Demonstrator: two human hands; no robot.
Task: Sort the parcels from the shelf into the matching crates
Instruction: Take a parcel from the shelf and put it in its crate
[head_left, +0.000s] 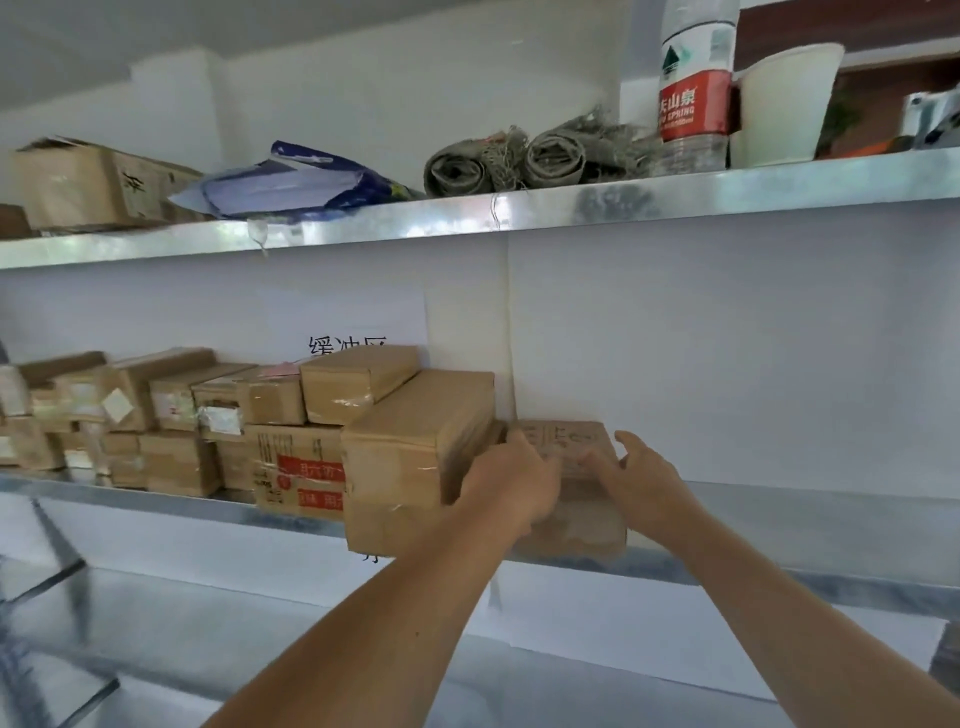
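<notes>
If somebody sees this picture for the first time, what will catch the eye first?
First, the two hands: the left hand and right hand are on a brown parcel at the middle shelf edge. Next, the stacked cardboard parcels to its left, then the water bottle and paper cup above.

Parcels on the middle shelf (234, 512) all plain brown cardboard under glossy clear tape; the parcel (571, 499) at the right end carries faint dark print on top, and one box (301, 470) shows red label blocks with pale lettering. Shelves silver-grey metal, backing white, with a white paper sign (348, 332) in black characters. Top shelf: water bottle (693, 88) clear with red-and-white label and green emblem, white paper cup (784, 104), blue-and-white bag (291, 182), grey-green rolled material (509, 158).
</notes>
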